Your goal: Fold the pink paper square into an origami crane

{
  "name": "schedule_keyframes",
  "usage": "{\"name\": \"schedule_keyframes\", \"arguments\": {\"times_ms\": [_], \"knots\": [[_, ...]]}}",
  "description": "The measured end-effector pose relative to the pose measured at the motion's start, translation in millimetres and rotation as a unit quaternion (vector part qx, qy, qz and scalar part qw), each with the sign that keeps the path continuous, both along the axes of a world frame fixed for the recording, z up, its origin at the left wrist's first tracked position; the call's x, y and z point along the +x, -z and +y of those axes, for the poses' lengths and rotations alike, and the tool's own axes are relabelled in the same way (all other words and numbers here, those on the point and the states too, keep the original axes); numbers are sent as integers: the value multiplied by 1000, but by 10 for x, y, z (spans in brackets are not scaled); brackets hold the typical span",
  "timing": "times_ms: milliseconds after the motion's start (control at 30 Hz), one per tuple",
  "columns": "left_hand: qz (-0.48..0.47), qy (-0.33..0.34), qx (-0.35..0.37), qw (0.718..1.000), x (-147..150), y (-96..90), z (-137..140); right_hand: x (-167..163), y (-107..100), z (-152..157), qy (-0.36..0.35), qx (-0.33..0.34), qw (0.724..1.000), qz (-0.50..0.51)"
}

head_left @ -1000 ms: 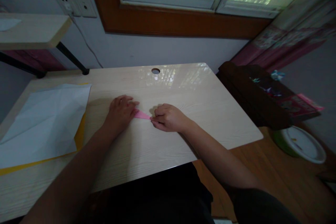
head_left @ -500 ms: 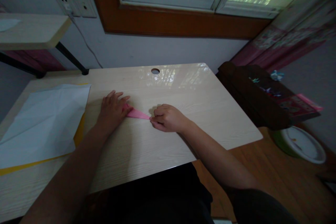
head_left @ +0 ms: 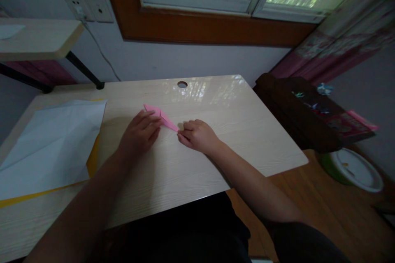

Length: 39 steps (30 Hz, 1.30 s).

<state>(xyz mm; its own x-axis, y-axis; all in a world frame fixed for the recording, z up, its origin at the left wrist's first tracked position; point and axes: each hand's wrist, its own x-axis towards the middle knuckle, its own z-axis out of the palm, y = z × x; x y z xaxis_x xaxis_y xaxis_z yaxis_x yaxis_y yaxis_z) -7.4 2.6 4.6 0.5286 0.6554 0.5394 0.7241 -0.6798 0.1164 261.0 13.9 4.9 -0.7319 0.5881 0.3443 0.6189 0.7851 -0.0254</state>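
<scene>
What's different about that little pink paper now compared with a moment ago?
The pink paper has swung its wide end away from the person, and more of it shows. The left hand now lies over its near edge. The right hand still pinches the pointed tip. The white sheet stayed put.

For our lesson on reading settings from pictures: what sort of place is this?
Probably a room in a home: a pale desk stands beneath a window, with a flowered curtain hanging at the picture's right.

Pink paper partly hidden by left hand
</scene>
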Motion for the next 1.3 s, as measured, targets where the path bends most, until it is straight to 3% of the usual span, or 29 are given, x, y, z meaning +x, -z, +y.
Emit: {"name": "schedule_keyframes", "arguments": {"times_ms": [67,200,433,1300], "knots": [[49,64,-40,996,103,65,-40,-8,2,-2,9,-2,1000,-2],[95,77,-88,988,239,221,-71,-9,10,5,4,-7,1000,-2],[135,43,-156,978,215,202,-55,-2,9,15,-8,-18,1000,9],[152,-85,-188,966,-58,188,99,3,13,29,-11,-30,999,21]]}}
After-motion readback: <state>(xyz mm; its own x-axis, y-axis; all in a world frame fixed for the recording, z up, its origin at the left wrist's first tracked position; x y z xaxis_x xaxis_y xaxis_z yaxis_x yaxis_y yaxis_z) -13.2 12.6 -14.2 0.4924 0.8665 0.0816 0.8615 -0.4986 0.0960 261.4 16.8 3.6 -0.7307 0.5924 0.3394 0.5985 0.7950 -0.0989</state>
